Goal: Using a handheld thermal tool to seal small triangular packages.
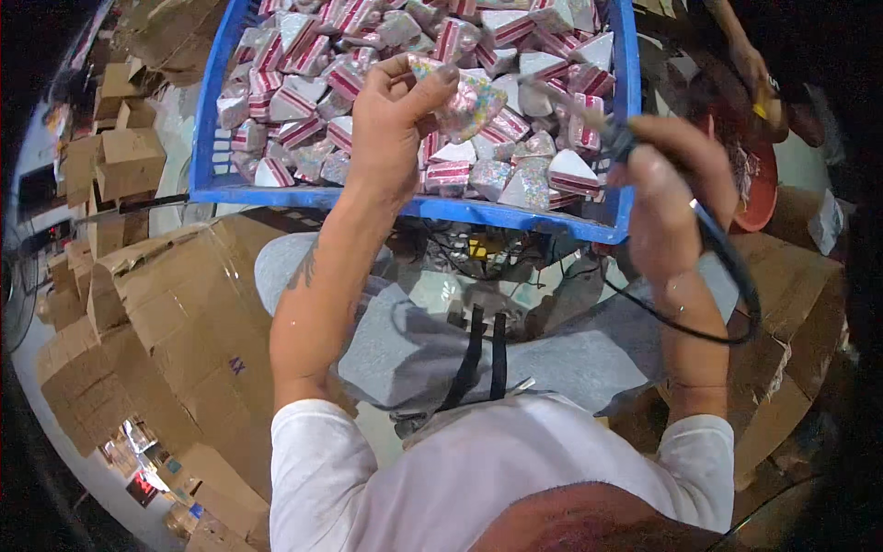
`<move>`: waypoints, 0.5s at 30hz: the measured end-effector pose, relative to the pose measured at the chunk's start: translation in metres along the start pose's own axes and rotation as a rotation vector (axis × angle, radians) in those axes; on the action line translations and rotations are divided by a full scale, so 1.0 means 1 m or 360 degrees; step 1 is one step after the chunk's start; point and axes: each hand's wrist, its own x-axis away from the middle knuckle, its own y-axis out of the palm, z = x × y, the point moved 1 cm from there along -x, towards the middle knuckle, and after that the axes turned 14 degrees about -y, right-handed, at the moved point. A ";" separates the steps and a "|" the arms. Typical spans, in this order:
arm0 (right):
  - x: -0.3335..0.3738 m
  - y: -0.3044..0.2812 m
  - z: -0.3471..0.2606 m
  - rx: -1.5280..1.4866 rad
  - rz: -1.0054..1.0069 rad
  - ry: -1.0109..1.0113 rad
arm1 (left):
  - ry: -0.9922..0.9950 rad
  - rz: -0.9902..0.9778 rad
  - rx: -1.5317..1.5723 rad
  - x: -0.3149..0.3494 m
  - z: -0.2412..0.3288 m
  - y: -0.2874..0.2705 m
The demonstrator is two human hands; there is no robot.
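My left hand (pixel 388 120) pinches a wedge-shaped toy cake slice (pixel 474 109) between thumb and fingers, its speckled, shiny face turned up. In my right hand (pixel 676 189) is a dark-handled corded tool (pixel 618 138) with a thin tip pointing left toward the slice. Motion blurs the tool and that hand, so its exact kind cannot be told. The tip looks apart from the slice. Beneath both hands, a blue plastic crate (pixel 386 204) holds many similar slices (pixel 451 175) with pink, white and dark red layered sides and glittery or white faces.
A black cable (pixel 736 276) loops from the tool below my right wrist. Cardboard (pixel 193 322) lies to the left, with more at right. Wires (pixel 478 248) hang beneath the crate. At the upper right, another person's hand (pixel 750 64) is near a red basin (pixel 759 184).
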 end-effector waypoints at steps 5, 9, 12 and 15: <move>-0.016 0.004 0.026 -0.0343 0.0189 0.0002 | -0.0031 0.0028 0.0175 0.022 0.023 -0.031; -0.014 -0.017 0.023 -0.0436 0.0337 0.0083 | 0.0680 0.0665 -0.0130 0.140 0.108 -0.091; -0.017 -0.014 0.010 -0.0489 0.0352 0.0054 | 0.1382 0.1858 -0.1464 0.300 0.214 -0.198; -0.013 -0.010 0.005 -0.0387 0.0254 0.0045 | 0.1040 0.3020 -0.2866 0.316 0.199 -0.162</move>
